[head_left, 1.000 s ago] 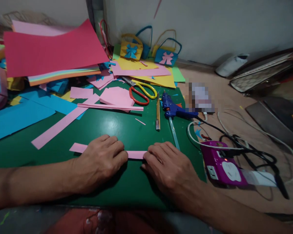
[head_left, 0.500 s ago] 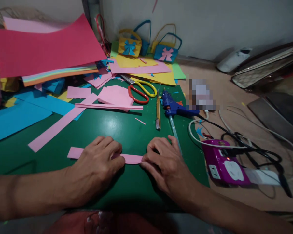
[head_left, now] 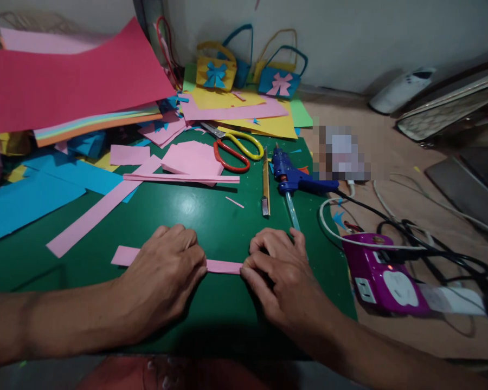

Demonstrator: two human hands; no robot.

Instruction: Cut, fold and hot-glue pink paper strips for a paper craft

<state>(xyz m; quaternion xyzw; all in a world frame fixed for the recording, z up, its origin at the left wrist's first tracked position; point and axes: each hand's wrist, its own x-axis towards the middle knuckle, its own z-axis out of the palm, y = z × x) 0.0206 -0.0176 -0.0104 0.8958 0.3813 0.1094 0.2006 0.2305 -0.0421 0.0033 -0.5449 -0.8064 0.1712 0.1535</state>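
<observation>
Bare hands with a strip of pink paper at the near side of a green worktop (head_left: 183,208), read from left to right. At far left, a blue sheet (head_left: 28,200) lies flat; beyond it rises a paper stack topped by a crimson sheet (head_left: 77,81). A diagonal pink strip (head_left: 91,219) slants across the worktop, its upper part overlying blue paper. Nearer the worktop's front edge lies the held pink strip (head_left: 224,266), roughly crosswise, its left end projecting past the left hand (head_left: 166,271). This hand is closed over the strip, fingers curled, thumb and forefinger gripping it; the remaining fingertips are hidden. Beyond, a folded pink strip (head_left: 179,177) lies just in front of a pile of pink pieces (head_left: 193,158). Farther back, a yellow paper bag (head_left: 205,80) stands with a blue bow, left of a blue paper bag (head_left: 266,85) with a pink one. Scissors (head_left: 232,164) with red and yellow handles lie left of a cutter knife (head_left: 265,181). The right hand (head_left: 282,271) pinches the strip's right end between thumb and forefinger. Behind it rests a blue glue gun (head_left: 287,170); to the right lies a purple power adapter (head_left: 370,265).
</observation>
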